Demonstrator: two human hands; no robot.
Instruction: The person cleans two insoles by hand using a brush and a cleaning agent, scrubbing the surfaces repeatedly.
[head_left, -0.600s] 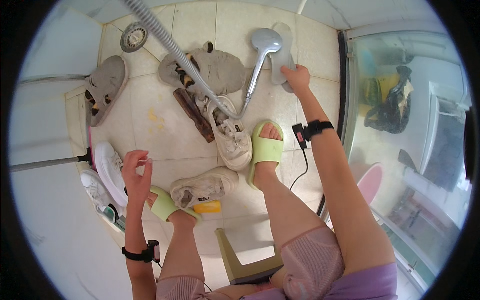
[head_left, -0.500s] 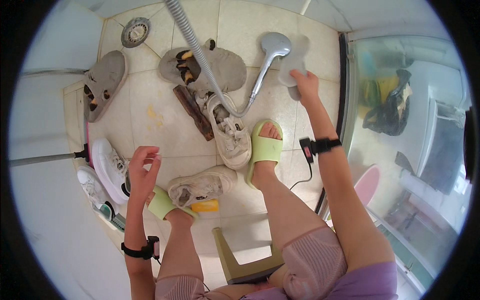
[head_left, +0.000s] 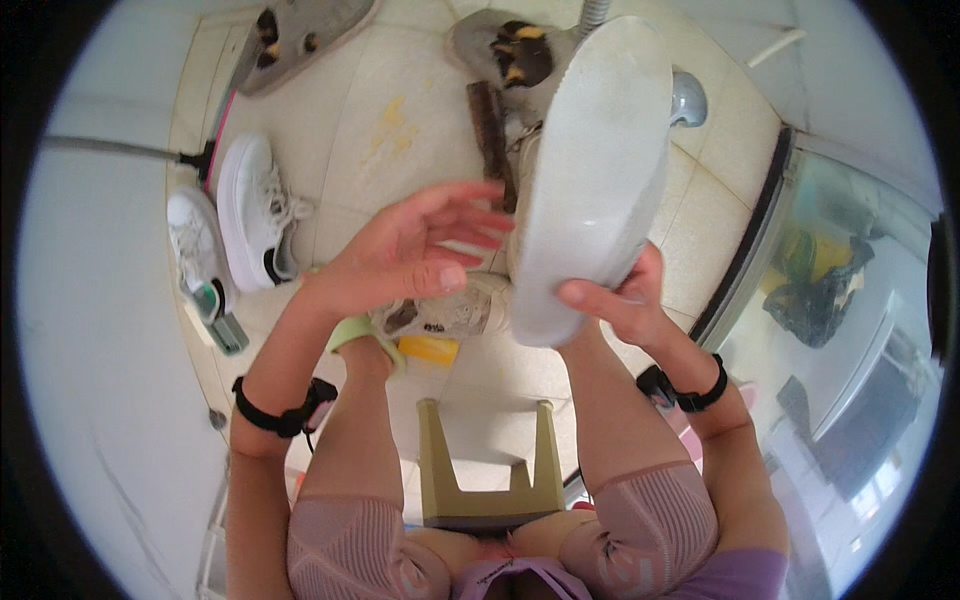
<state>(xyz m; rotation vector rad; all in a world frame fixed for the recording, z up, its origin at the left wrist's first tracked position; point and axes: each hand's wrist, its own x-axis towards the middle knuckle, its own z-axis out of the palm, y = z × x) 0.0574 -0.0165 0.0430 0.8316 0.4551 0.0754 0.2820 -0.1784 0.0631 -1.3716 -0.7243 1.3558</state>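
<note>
Head view, white insole extending beyond right hand clamped on its near end, left hand parted alongside

There are two hands, one white insole, two white sneakers at left, two black wristbands and one stool.

Tiled floor: white sneakers, yellow block, perhaps soap.
</note>
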